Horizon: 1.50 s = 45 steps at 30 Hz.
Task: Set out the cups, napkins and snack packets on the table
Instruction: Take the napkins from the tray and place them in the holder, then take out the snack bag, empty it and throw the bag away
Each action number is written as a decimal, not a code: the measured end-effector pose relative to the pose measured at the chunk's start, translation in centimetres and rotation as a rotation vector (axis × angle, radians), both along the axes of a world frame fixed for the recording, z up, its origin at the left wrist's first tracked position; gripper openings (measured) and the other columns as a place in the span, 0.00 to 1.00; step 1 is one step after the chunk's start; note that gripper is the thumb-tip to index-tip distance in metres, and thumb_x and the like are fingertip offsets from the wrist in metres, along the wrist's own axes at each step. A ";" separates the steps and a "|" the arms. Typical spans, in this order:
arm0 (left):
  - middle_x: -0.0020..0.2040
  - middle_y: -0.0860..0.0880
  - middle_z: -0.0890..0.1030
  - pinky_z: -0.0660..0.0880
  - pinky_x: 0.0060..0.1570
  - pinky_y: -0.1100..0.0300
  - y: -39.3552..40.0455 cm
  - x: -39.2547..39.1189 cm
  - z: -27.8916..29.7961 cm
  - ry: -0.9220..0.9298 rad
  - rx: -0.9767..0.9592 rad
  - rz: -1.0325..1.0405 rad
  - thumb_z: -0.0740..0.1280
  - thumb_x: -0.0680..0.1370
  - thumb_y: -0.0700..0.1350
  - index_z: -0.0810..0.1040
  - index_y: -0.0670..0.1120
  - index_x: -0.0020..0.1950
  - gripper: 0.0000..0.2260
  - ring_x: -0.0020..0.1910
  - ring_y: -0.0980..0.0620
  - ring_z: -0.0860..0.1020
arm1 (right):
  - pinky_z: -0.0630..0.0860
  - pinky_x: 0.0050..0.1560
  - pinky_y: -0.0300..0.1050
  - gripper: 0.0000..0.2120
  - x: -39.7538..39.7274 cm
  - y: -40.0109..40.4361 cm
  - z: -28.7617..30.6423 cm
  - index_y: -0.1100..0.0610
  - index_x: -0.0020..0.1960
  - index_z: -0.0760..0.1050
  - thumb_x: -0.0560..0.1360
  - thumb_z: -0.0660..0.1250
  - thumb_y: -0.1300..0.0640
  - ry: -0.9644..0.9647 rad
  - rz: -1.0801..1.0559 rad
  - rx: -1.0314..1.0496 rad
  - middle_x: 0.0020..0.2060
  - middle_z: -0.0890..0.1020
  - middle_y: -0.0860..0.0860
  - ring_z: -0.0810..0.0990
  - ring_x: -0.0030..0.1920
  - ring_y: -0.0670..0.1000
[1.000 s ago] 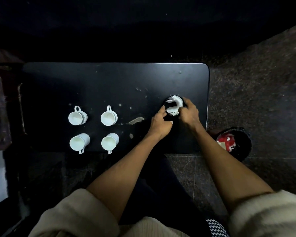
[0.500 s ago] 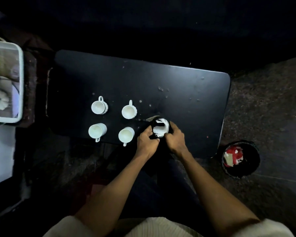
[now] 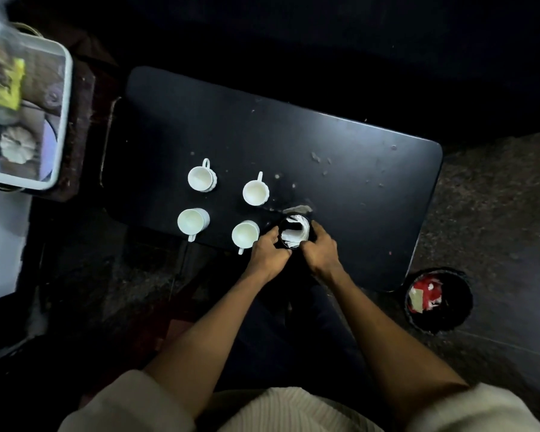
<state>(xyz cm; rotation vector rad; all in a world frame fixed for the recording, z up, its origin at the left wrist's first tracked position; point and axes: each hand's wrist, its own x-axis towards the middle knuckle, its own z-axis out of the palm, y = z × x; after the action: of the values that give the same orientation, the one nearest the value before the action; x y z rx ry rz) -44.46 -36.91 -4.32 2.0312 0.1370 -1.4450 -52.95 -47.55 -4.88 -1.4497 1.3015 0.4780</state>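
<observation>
Nearest me, both hands are wrapped round a small dark round holder point(image 3: 294, 234) stuffed with white paper napkins point(image 3: 296, 233), at the near edge of the black rectangular tabletop point(image 3: 340, 157). The left hand point(image 3: 270, 252) has its fingers curled against the holder's left side; the right hand point(image 3: 321, 251) cups the right side, fingers bent round the rim. The holder looks light and stiff, I'd judge, but the napkins inside are soft and loose, so it is better gripped by the walls than by the paper.

Just left of the hands stand four white ceramic cups point(image 3: 245, 234) in a square, all upright and apart. They look brittle and smooth, best lifted by the handle or body.

Farther off to the left, a pale plastic tray point(image 3: 63, 98) holds a yellow snack packet point(image 3: 5, 85), blurred. On the floor to the right sits a dark round bin point(image 3: 438, 300).
</observation>
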 end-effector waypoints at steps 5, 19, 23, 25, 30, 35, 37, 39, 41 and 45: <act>0.73 0.45 0.73 0.67 0.73 0.55 1.5 1.7 1.5 -0.116 0.015 -0.116 0.69 0.72 0.39 0.65 0.46 0.77 0.34 0.73 0.48 0.71 | 0.73 0.68 0.57 0.35 1.7 0.6 2.5 0.56 0.73 0.70 0.66 0.60 0.51 0.021 0.197 -0.137 0.67 0.77 0.58 0.74 0.68 0.61; 0.73 0.41 0.73 0.65 0.73 0.56 14.8 17.5 5.7 -0.360 -0.079 -0.190 0.69 0.75 0.43 0.65 0.46 0.78 0.31 0.73 0.45 0.70 | 0.67 0.71 0.54 0.33 19.2 13.6 8.0 0.56 0.77 0.67 0.74 0.69 0.49 -0.062 0.641 -0.440 0.75 0.71 0.59 0.69 0.73 0.62; 0.75 0.44 0.70 0.64 0.74 0.57 22.5 24.1 7.4 -0.390 -0.023 -0.127 0.69 0.76 0.43 0.64 0.49 0.78 0.32 0.74 0.47 0.69 | 0.67 0.72 0.53 0.31 26.2 20.0 9.5 0.54 0.78 0.66 0.77 0.67 0.46 -0.123 0.678 -0.447 0.76 0.69 0.58 0.68 0.74 0.61; 0.75 0.44 0.70 0.65 0.73 0.57 26.0 27.1 8.1 -0.417 0.003 -0.109 0.69 0.76 0.43 0.63 0.49 0.78 0.32 0.74 0.47 0.69 | 0.65 0.74 0.54 0.32 29.5 22.8 10.3 0.54 0.78 0.65 0.78 0.65 0.44 -0.158 0.695 -0.448 0.77 0.67 0.58 0.66 0.76 0.60; 0.75 0.43 0.70 0.65 0.71 0.56 30.8 33.3 9.0 -0.459 0.030 -0.001 0.68 0.77 0.43 0.63 0.48 0.79 0.30 0.74 0.45 0.68 | 0.62 0.75 0.54 0.32 36.4 27.6 11.5 0.54 0.80 0.62 0.79 0.64 0.45 -0.217 0.784 -0.438 0.78 0.65 0.59 0.63 0.77 0.60; 0.75 0.43 0.71 0.66 0.73 0.50 32.1 37.7 9.1 -0.440 0.006 0.138 0.67 0.77 0.42 0.65 0.47 0.78 0.29 0.74 0.44 0.69 | 0.67 0.70 0.56 0.34 42.3 29.3 11.6 0.55 0.78 0.65 0.75 0.62 0.42 -0.254 0.857 -0.447 0.75 0.69 0.60 0.68 0.74 0.63; 0.73 0.42 0.72 0.68 0.71 0.50 32.5 39.2 9.0 -0.457 0.013 0.203 0.67 0.76 0.40 0.66 0.46 0.77 0.29 0.72 0.44 0.70 | 0.68 0.68 0.57 0.37 44.4 29.4 11.3 0.54 0.77 0.66 0.72 0.58 0.39 -0.273 0.876 -0.437 0.73 0.71 0.60 0.69 0.72 0.63; 0.72 0.42 0.74 0.69 0.70 0.51 32.7 40.8 8.8 -0.473 0.026 0.244 0.68 0.75 0.40 0.67 0.45 0.77 0.30 0.71 0.44 0.71 | 0.67 0.70 0.58 0.37 46.9 29.3 10.8 0.54 0.78 0.64 0.72 0.62 0.42 -0.257 0.922 -0.425 0.75 0.69 0.59 0.68 0.74 0.62; 0.71 0.43 0.76 0.69 0.70 0.51 32.9 42.3 8.2 -0.492 0.023 0.279 0.68 0.73 0.40 0.69 0.46 0.76 0.30 0.71 0.45 0.72 | 0.67 0.71 0.58 0.37 49.2 29.3 9.9 0.54 0.79 0.63 0.72 0.66 0.47 -0.245 0.952 -0.419 0.76 0.68 0.59 0.67 0.74 0.62; 0.71 0.45 0.76 0.70 0.70 0.50 33.2 45.3 6.9 -0.483 0.026 0.357 0.67 0.74 0.40 0.69 0.48 0.75 0.28 0.71 0.45 0.72 | 0.71 0.68 0.57 0.35 53.3 29.7 8.3 0.55 0.78 0.64 0.73 0.68 0.52 -0.260 0.932 -0.412 0.75 0.70 0.59 0.69 0.72 0.63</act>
<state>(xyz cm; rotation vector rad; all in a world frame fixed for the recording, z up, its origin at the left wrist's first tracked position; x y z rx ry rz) 0.80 -3.70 2.58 2.1804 0.2961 -0.7186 0.37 -17.87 3.44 -2.3636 0.4587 0.6023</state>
